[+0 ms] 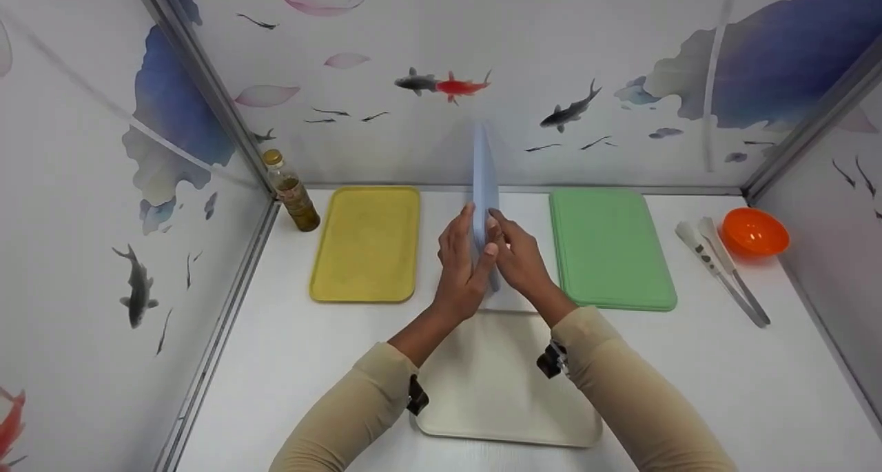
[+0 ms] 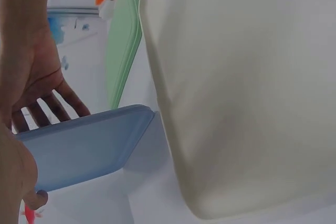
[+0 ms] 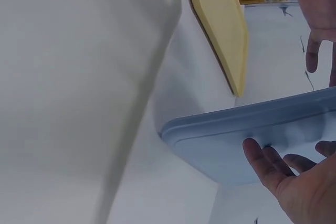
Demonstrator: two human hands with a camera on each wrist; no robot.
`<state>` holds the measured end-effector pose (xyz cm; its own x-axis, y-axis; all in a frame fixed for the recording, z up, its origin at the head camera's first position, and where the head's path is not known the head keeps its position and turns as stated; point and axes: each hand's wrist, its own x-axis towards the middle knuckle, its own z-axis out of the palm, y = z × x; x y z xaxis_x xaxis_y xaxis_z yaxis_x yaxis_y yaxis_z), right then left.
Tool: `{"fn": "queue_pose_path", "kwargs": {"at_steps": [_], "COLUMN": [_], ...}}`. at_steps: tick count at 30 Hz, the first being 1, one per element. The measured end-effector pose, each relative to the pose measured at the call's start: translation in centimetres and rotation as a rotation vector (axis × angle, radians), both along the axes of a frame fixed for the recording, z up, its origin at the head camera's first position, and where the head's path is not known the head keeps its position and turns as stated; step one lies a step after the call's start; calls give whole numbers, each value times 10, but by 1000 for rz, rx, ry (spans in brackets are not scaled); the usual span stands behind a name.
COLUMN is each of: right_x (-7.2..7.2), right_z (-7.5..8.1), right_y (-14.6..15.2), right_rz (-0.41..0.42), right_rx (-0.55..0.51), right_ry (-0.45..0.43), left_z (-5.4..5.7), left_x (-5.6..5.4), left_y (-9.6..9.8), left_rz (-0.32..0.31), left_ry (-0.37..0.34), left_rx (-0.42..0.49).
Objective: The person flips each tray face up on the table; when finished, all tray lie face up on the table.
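Note:
A light blue tray (image 1: pixel 485 182) stands on edge between the two hands, beyond the cream tray (image 1: pixel 510 389). My left hand (image 1: pixel 460 272) holds its left side, fingers stretched along the face and thumb across at the near edge. My right hand (image 1: pixel 520 255) grips it from the right, fingertips against that face in the right wrist view. One corner of the blue tray (image 3: pixel 220 140) comes close to the cream tray's far rim. Whether its lower edge touches the table cannot be told.
A yellow tray (image 1: pixel 365 244) lies to the left and a green tray (image 1: pixel 613 248) to the right. An oil bottle (image 1: pixel 293 193) stands at back left. An orange bowl (image 1: pixel 755 232) and two long-handled utensils (image 1: pixel 723 272) lie far right. Printed walls enclose the white table.

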<state>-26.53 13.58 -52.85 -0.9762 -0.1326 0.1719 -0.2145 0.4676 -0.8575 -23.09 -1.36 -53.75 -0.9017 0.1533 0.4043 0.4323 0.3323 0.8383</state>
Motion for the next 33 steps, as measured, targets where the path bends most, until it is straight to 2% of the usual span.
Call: {"fn": "queue_pose_path", "kwargs": {"at_steps": [5,14,18,23,26,30,33], "right_x": [-4,-9,-9,-9,-8,-7,-7], "right_z": [12,17,21,23,23,23,23], "right_y": [-1,4,5,8,9,12,14], "right_rz": [23,28,31,24,23,16,6], "right_rx": [20,85,99,80,67,64,68], "right_ry": [48,105,150,179,160,128,125], "left_z": [-1,-4,-7,-10,-15,-24,-30], "left_x": [-2,-8,-12,-15,-16,-18,-21], "left_y": [0,3,4,5,6,11,14], "left_rz": [-15,-31,-41,-83,-91,-108,-155], "left_ry": [-21,-29,-62,-171,-283,-414,-495], "left_rx": [40,139,162,207,216,201,165]}}
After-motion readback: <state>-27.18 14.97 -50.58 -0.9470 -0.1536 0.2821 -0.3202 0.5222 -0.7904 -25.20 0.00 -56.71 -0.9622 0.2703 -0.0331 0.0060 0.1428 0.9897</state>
